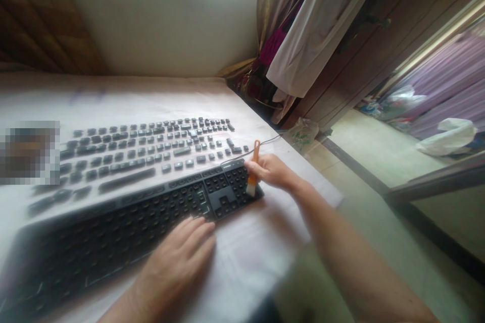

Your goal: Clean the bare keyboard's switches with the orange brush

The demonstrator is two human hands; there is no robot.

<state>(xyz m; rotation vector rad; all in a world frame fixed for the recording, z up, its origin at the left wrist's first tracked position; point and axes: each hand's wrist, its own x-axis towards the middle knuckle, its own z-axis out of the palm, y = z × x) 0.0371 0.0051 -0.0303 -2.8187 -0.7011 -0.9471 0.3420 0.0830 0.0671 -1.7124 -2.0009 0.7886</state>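
Note:
A black keyboard base (pixel 221 201) with its keycaps off lies along the near side of a white-covered surface. In a pinch, my right hand (pixel 271 169) holds a small brush (pixel 254 164) with an orange handle and pale bristles. The brush stands nearly upright, its bristles down on the number-pad end of the base. Lying over the base's near edge, my left hand (pixel 185 247) has its fingers stretched out and holds nothing visible. Behind the base, the loose black keycaps (pixel 182 151) are laid out in rows.
A thin cable (pixel 267 140) runs from the base to the far right edge of the white cloth (pixel 162 93). Curtains (pixel 303 35) hang beside a dark wooden door (pixel 379 15). A clear plastic bag (pixel 303 132) is past the table's right edge. A blurred-out patch covers the far left.

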